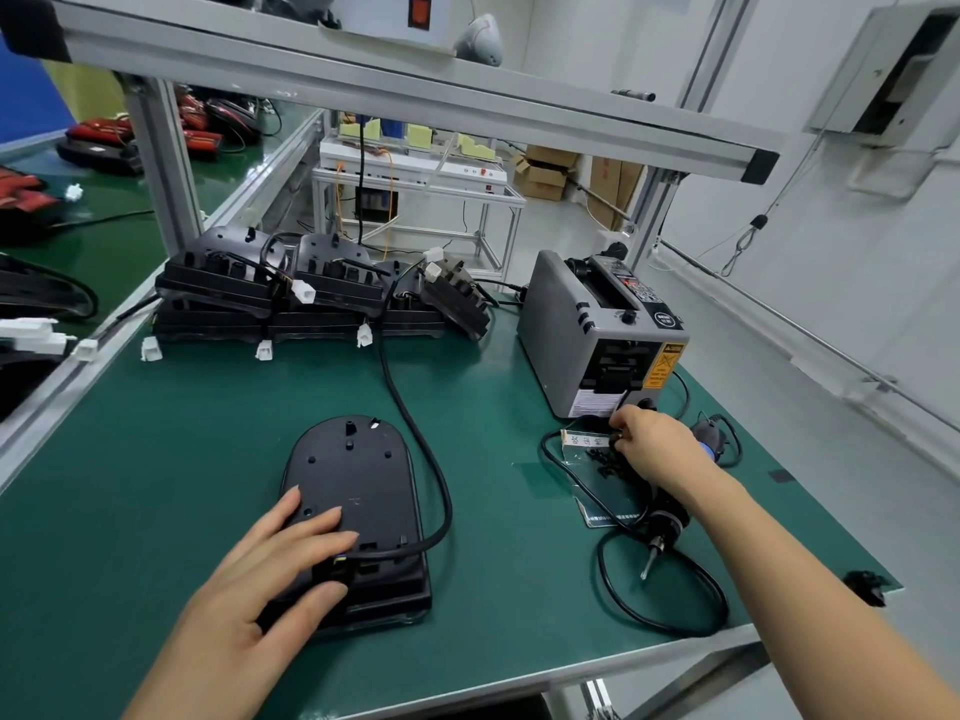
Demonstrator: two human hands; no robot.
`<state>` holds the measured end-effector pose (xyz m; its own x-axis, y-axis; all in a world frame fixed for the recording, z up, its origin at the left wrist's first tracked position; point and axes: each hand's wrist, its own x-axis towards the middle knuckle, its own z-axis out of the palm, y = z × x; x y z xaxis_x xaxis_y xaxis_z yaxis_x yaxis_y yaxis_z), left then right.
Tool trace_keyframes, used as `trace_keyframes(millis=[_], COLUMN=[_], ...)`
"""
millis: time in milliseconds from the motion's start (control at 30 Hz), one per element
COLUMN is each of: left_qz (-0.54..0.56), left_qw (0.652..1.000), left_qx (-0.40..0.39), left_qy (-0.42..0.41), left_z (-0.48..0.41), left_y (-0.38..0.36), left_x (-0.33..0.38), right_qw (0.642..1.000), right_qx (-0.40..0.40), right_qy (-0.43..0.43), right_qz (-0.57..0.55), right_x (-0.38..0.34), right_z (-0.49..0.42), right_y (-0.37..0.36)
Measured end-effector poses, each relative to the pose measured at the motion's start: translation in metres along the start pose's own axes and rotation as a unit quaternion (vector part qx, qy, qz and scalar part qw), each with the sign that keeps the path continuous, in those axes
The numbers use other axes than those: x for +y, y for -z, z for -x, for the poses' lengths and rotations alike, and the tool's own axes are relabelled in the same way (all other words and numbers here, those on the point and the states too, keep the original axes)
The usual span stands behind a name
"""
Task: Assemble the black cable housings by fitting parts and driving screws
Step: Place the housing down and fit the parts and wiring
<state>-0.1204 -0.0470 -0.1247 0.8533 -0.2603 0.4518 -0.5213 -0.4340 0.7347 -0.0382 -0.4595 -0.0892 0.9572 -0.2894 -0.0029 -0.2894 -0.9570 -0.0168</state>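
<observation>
Presently, one piece is in work.

- Black cable housing (358,491): lies flat, back upward, near the front edge of the bench (197,433), left of centre. Its cable (415,433) runs off toward the far edge. The holes on its back look unfilled, so fitting seems about done and screw-driving not yet begun.
- Left hand (270,563): fingers laid straight on the housing's near end, pressing it down, thumb beside the cable entry — nothing clasped.
- Right hand (654,444): reaches to the loose black screws (602,459) on a clear bag toward the right edge, just in front of the grey tape dispenser (597,335). Fingertips are bent down among them; whether one is pinched is too small to tell.
- Electric screwdriver (662,532): lies idle toward the front right corner, partly under the right forearm, with its cord looped beside it.
- Stack of housings (270,298): along the far edge, white connectors dangling. Whether these are finished cannot be told.

Room: bare mat lies between the housing and the stack, and toward the left edge. The right side is crowded — cord loop, bag and dispenser sit close together, so the cord may snag when the driver is lifted.
</observation>
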Motion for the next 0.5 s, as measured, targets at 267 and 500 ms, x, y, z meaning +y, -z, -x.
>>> trace_keyframes(millis=[267, 500], left_qz=[-0.002, 0.003], left_qw=[1.000, 1.000], left_qx=[-0.016, -0.022], left_qy=[0.007, 0.007], left_z=[-0.0027, -0.0031], left_y=[0.0027, 0.0030], left_x=[0.0012, 0.0024], right_qw=[0.997, 0.999], right_qx=[0.067, 0.032], right_qy=[0.003, -0.001], right_qz=[-0.027, -0.009], right_x=[0.0033, 0.0005], right_z=[0.0050, 0.0047], right_y=[0.0020, 0.0002])
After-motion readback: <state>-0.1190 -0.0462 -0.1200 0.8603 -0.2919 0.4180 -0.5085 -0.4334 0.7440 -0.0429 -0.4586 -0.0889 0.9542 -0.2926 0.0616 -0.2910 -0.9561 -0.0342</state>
